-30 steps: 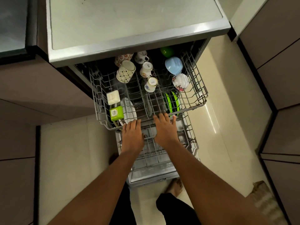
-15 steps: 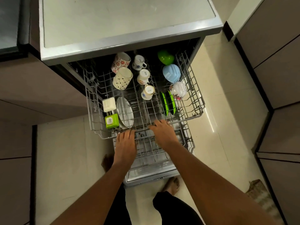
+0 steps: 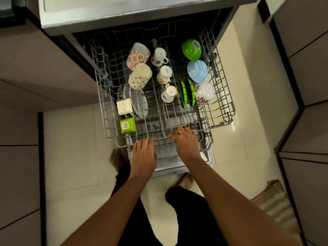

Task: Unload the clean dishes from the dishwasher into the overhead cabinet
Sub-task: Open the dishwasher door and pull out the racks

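both hands grasp the front rail of the upper rack (image 3: 222, 122), fingers curled over the wire: left hand (image 3: 144, 153) toward 7 o'clock of the rack, right hand (image 3: 185, 142) at about 6 o'clock. the rack sits pulled out of the dishwasher (image 3: 124, 20). in it, two mugs (image 3: 139, 65) lie at 11 o'clock, three small cups (image 3: 165, 75) near the centre, a green bowl (image 3: 191, 49), a blue bowl (image 3: 197, 71) and a flowered bowl (image 3: 204, 93) run along the 2 o'clock side.

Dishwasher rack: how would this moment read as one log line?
step: rack pull | left hand, right hand: grip upper rack front rail | dishes: all in rack
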A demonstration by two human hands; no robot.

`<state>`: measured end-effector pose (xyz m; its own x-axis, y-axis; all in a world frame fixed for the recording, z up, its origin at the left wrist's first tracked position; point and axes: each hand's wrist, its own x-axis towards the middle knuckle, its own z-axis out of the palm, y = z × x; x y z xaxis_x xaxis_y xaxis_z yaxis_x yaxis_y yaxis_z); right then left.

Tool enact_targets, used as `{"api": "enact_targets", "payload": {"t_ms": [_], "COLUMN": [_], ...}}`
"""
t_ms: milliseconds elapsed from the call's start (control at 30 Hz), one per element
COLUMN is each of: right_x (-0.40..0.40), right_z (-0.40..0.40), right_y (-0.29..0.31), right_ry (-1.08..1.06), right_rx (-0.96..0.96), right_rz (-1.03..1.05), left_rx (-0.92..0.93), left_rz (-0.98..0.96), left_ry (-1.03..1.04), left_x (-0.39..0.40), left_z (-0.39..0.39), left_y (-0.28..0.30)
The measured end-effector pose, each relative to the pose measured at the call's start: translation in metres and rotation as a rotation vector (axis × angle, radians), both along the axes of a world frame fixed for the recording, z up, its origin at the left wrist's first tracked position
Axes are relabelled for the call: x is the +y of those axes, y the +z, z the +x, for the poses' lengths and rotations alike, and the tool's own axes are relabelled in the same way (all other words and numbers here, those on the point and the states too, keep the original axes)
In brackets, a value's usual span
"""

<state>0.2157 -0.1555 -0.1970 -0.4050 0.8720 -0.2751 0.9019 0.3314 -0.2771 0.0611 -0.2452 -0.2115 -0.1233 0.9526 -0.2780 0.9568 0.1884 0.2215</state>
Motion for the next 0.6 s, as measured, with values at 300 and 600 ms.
{"api": "enact_targets", "payload": {"t_ms": [300,600], "right_x": [-0.011,-0.077], "right_z": [0.015,0.024], "right_y": [0.004,-0.017], "right_ry": [0.065,-0.056], "right_rx": [-0.026,0.01], "right_rz": [-0.081,-0.073], "left_rx": [-0.006,-0.059], "left_rz": [-0.021,-0.039], "left_ry": [0.082,0.058], "left_x": [-0.006,-0.07], "left_z": [0.023,0.027], "left_y": [0.006,0.003]}}
